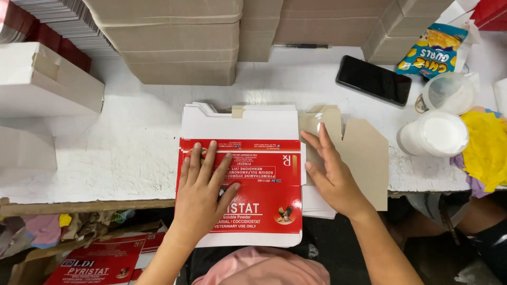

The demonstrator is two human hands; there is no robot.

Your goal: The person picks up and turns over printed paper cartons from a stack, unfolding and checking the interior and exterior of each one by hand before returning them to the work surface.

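Observation:
A flat red and white carton blank [264, 182] lies on top of a small stack of such blanks at the near edge of the white table [132, 142]. My left hand [203, 192] presses flat on its red panel, fingers spread. My right hand [330, 171] rests flat at the blank's right edge, fingers on a brown cardboard flap [364, 153] that sticks out to the right. Neither hand grips anything.
Stacks of brown folded cartons [179, 42] stand at the back. A black phone [374, 80], a snack bag [435, 50], two white tubs [435, 134] and a yellow cloth [486, 148] lie at the right. White boxes [45, 79] sit at the left; red blanks [100, 264] lie below the table.

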